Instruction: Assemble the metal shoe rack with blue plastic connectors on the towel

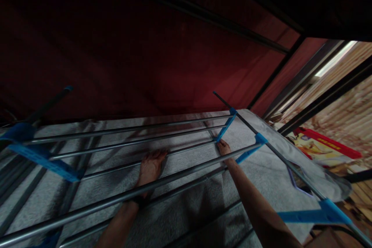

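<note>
A rack of grey metal rods and blue plastic brackets lies before me on a whitish surface. My left hand (151, 166) reaches in between the rods, its fingers curled over a thin metal rod (190, 149). A dark band circles that wrist. Farther right, my right hand (223, 148) is closed at the lower end of a blue bracket (224, 127), where the same rod meets it. Its fingertips are partly hidden. A thicker rod (186, 174) crosses in front of both arms. At the left, another blue bracket (46, 162) holds the rods' other ends.
Dark red sheeting (186, 58) on a dark frame rises behind the rack. An upright pole (248, 124) carries blue joints along the right side. Beyond it are a red and yellow package (325, 147) and corrugated material (345, 93). Whitish covering (255, 190) lies underneath.
</note>
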